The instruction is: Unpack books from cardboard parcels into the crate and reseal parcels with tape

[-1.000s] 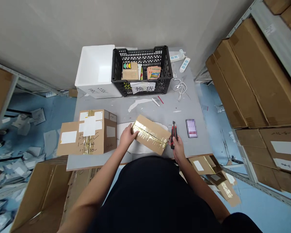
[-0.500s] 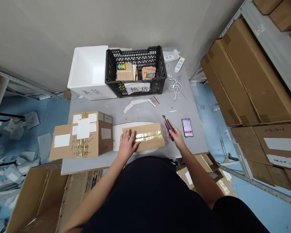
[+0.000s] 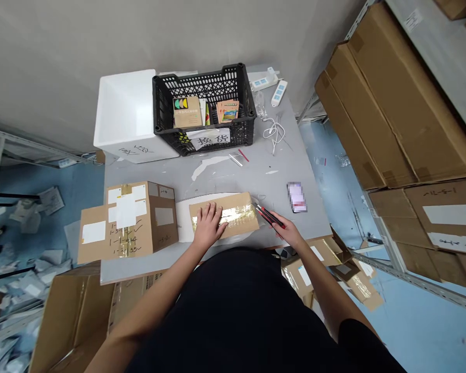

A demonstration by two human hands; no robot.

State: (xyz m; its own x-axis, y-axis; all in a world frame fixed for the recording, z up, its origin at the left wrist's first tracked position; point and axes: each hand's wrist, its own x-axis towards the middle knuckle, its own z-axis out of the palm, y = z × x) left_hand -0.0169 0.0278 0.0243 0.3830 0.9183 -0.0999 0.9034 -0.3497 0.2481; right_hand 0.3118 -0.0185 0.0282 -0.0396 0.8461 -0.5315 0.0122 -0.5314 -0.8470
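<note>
A small cardboard box (image 3: pixel 238 203) sealed with shiny clear tape lies on a white oval sheet (image 3: pixel 184 223). My left hand (image 3: pixel 208 226) rests flat on the box's left part, fingers spread. In my right hand (image 3: pixel 290 233) is a red and black box cutter (image 3: pixel 271 216), its tip pointing left at the taped right end of the box. Whether the blade touches the tape I cannot tell. Just left of the sheet stands a larger cardboard box (image 3: pixel 162 235) with white labels and handwritten numbers.
A phone (image 3: pixel 296 197) lies right of the cutter. Behind are a white foam bin (image 3: pixel 135 147), a black crate (image 3: pixel 247 135) holding books, power strips (image 3: pixel 279 94) and a white cable (image 3: pixel 274 129). Shelved cartons (image 3: pixel 404 98) line the right side; an open carton (image 3: pixel 68 311) stands lower left.
My right hand has swung the box cutter from upright to pointing left, bringing its tip to the box's right end. My left hand stays on the box. The whole view has shifted slightly.
</note>
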